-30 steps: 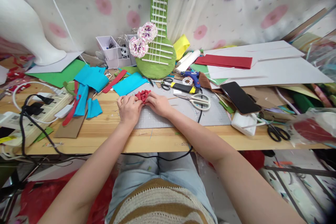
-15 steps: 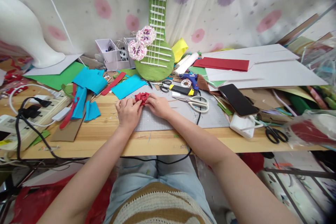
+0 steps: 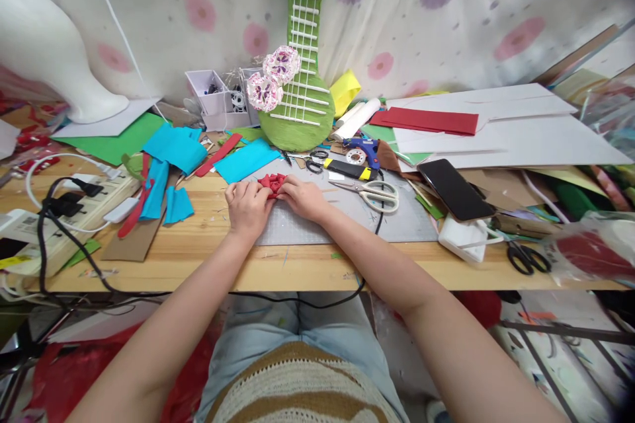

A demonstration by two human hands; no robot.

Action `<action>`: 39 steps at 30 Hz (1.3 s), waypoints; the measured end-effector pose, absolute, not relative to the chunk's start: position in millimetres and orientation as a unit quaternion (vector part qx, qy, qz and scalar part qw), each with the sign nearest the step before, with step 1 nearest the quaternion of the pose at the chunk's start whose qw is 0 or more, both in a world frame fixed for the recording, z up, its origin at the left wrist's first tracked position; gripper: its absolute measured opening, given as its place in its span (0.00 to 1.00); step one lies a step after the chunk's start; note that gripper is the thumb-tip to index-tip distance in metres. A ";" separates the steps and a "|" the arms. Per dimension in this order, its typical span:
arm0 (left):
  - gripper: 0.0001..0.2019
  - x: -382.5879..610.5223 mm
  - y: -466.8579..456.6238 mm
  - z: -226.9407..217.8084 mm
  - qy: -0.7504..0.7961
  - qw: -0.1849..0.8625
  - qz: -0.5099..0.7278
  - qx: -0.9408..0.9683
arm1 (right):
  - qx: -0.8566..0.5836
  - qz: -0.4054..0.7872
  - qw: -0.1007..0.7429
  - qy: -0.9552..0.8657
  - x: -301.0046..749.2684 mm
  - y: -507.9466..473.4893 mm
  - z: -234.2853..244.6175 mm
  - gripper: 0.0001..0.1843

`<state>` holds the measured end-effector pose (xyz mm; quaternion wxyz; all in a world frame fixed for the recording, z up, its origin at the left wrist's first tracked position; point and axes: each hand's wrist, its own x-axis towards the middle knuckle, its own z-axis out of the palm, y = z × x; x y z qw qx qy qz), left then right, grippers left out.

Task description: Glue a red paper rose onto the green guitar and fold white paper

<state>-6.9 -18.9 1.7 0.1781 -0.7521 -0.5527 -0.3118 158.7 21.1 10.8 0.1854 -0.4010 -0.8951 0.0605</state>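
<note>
A red crepe-paper flower [image 3: 272,184] is pinched between both hands over the left part of the grey cutting mat [image 3: 307,228]. My left hand [image 3: 248,206] grips its left side with fingers bent and closed. On the other side my right hand [image 3: 302,197] holds the petals between thumb and fingers. The hands cover the flower's lower part. A thin wooden stick [image 3: 329,190] shows just past the right hand. White-handled scissors [image 3: 376,195] lie on the mat to the right, below a yellow-and-black utility knife [image 3: 350,169].
Behind the mat stands a green paper lute [image 3: 297,129] with a blue flower on top. Blue paper pieces [image 3: 247,160] and a power strip [image 3: 74,211] lie leftward. A phone [image 3: 455,190], glue gun [image 3: 367,151] and black scissors [image 3: 528,256] are rightward. A black cable [image 3: 307,305] hangs along the front edge.
The whole view has shifted slightly, so things appear a little further right. Both hands stay on the red flower, with only small finger movement.
</note>
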 end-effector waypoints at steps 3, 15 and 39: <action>0.08 -8.7 -18.7 2.0 -0.569 0.172 -0.320 -0.738 | -0.391 0.072 0.190 -0.898 160.5 21.2 10.8 0.14; 0.08 -20.8 -13.5 -0.5 -0.618 0.042 -0.353 -0.701 | -0.367 0.069 0.212 -0.903 164.2 23.4 4.8 0.14; 0.09 -17.2 -16.2 6.1 -0.584 0.077 -0.332 -0.737 | -0.349 0.028 0.202 -0.915 163.6 21.7 6.2 0.16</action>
